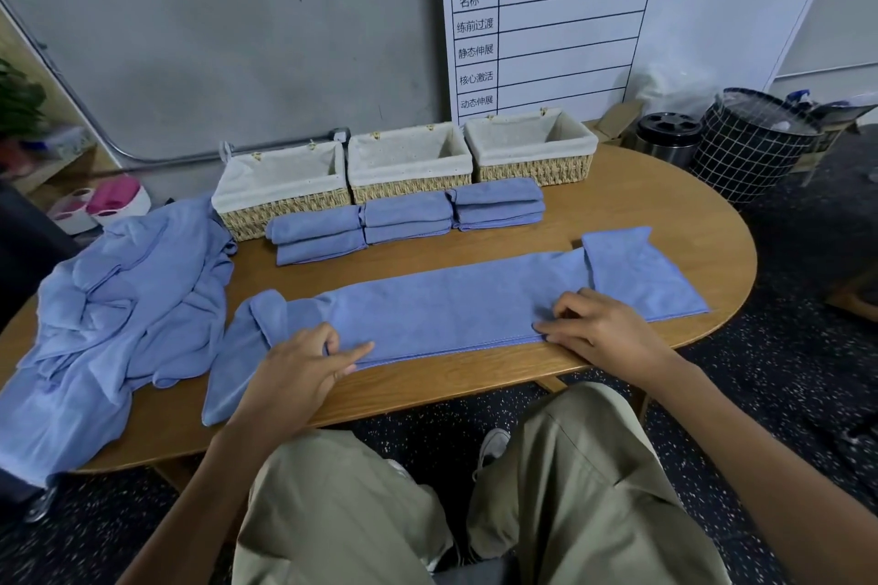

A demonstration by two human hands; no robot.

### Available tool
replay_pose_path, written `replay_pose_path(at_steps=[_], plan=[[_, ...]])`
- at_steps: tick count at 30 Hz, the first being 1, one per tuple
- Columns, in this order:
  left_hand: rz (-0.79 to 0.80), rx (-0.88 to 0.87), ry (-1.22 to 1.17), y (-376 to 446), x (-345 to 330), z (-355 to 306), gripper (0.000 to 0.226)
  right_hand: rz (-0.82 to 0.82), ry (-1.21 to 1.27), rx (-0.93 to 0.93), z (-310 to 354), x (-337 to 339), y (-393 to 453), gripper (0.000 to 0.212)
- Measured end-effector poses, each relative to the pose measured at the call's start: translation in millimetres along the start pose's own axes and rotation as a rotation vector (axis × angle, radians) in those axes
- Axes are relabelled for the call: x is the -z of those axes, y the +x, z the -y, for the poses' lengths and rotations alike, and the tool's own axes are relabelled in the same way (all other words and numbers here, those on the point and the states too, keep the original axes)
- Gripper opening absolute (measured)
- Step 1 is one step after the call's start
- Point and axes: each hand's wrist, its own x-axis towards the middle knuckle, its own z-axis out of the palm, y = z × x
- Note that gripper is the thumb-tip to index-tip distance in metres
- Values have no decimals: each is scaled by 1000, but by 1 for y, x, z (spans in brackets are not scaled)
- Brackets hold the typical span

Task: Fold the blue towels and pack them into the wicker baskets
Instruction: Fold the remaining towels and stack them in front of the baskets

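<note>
A long blue towel [446,304], folded lengthwise into a strip, lies across the near side of the wooden table [641,204]. My left hand [304,371] pinches its near edge toward the left end. My right hand [603,328] pinches the near edge right of the middle. Three wicker baskets with white liners stand in a row at the back: left [280,185], middle [408,159], right [532,143]; each looks to hold nothing. In front of them lie three short stacks of folded blue towels [316,233] [407,216] [499,203].
A heap of unfolded blue towels [119,314] covers the table's left end and hangs over its edge. A whiteboard [617,14] leans on the wall behind. A steel bin [667,138] and a black grid hamper [750,138] stand right of the table.
</note>
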Motion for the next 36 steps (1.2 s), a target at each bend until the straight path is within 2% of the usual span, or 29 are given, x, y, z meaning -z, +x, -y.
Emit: replay_pose_path(at_steps=[6, 12, 16, 18, 19, 21, 23, 24, 27, 32, 34, 36], plan=[[63, 144, 101, -6, 5, -7, 46, -37, -142, -87, 12, 5, -4, 30], [57, 240, 111, 5, 9, -26, 54, 55, -307, -297, 26, 3, 24, 39], [-88, 262, -14, 22, 4, -43, 52, -2, -279, -394, 35, -8, 62, 26], [-31, 313, -38, 33, -4, -50, 56, -11, -154, -382, 41, -21, 84, 16], [47, 343, -26, 37, -9, -53, 61, 49, -81, -388, 44, -29, 94, 18], [210, 409, 4, 43, -20, -57, 68, 266, -1, -442, 48, -46, 103, 42], [290, 466, 16, 44, -30, -56, 68, 417, -32, -442, 48, -58, 99, 67], [299, 479, 26, 45, -32, -55, 67, 437, -49, -432, 46, -61, 97, 70], [332, 486, 30, 57, -33, -50, 60, 474, -69, -426, 35, -62, 102, 64], [320, 456, -13, 67, -31, -52, 62, 519, -66, -413, 12, -58, 113, 85], [287, 416, -93, 55, -26, -54, 60, 527, -78, -412, 5, -54, 111, 80], [176, 378, -290, 42, -18, -48, 54, 527, -115, -416, 3, -53, 107, 68]])
